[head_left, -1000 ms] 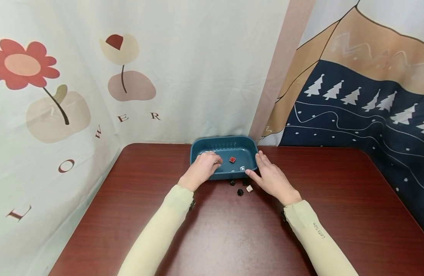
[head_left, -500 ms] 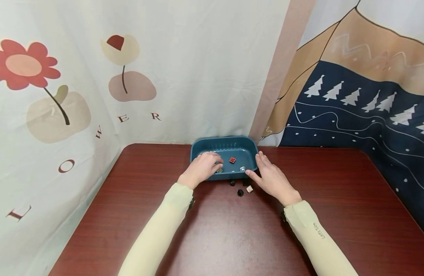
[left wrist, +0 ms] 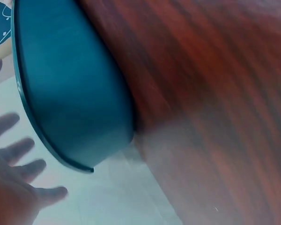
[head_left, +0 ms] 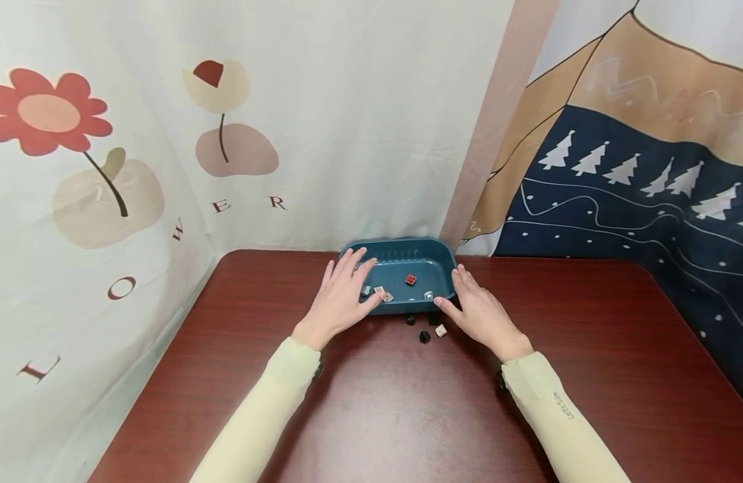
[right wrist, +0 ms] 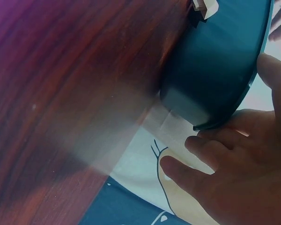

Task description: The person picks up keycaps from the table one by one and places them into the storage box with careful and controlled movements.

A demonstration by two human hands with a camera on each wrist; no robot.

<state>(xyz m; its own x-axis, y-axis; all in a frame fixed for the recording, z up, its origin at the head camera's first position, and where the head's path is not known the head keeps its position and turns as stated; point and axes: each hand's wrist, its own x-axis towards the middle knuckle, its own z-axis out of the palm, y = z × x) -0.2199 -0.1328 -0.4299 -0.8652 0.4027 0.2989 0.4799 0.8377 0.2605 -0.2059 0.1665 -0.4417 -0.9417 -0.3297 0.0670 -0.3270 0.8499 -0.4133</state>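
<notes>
Two hands on show, neither clenched: the left hand [head_left: 337, 298], fingers spread, hovers over the left end of the blue bin [head_left: 395, 254], holding nothing that shows; the right hand [head_left: 482, 315] lies along the bin's right end, fingers fairly straight, thumb at the rim. Good bracing there, I'd say: light contact should stop the bin sliding, while hard pressure might tip it. For pieces this small, a fingertip pinch from above the rim looks wiser than a full grasp, with the wrist lifted well over the bin's near wall.

Into the bin we go! A red cube [head_left: 411, 280] sits near its middle, a clear-looking piece [head_left: 428, 295] toward its near right corner, pale pieces [head_left: 388, 296] and a greyish piece [head_left: 366, 291] to the near left. Outside, just in front of the bin, black pieces [head_left: 424, 337] and a white cube [head_left: 441, 331] lie on the table [head_left: 371, 409].
</notes>
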